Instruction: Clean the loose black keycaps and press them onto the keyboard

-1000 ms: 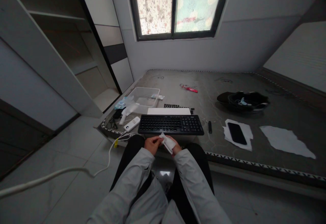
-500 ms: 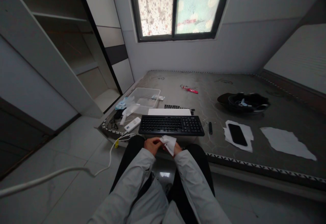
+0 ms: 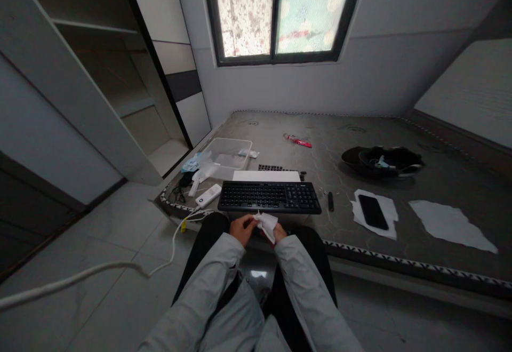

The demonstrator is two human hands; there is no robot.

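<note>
A crumpled white tissue [image 3: 267,224] is between my hands, just in front of the black keyboard [image 3: 269,197]. My left hand [image 3: 242,228] pinches the tissue's left corner with thumb and fingertips. Partly covered by the tissue, my right hand [image 3: 279,232] is closed on its right side; a bit of something reddish shows beneath, too small to name. Behind the keyboard lies a white board or sheet [image 3: 266,176], and beyond it stand rows of loose black keycaps [image 3: 270,167].
A clear plastic box [image 3: 230,154] and a white power strip [image 3: 208,196] stand at the left. To the right lie a small black stick-like tool [image 3: 330,201], a phone [image 3: 373,212] on tissue, a flat tissue [image 3: 452,224] and a dark cap [image 3: 382,161]. A red packet [image 3: 298,140] lies farther back.
My left hand has shifted slightly, its fingertips now at the tissue's upper left corner. The tissue has turned a little, and something reddish shows under it. The keyboard stays in place.
</note>
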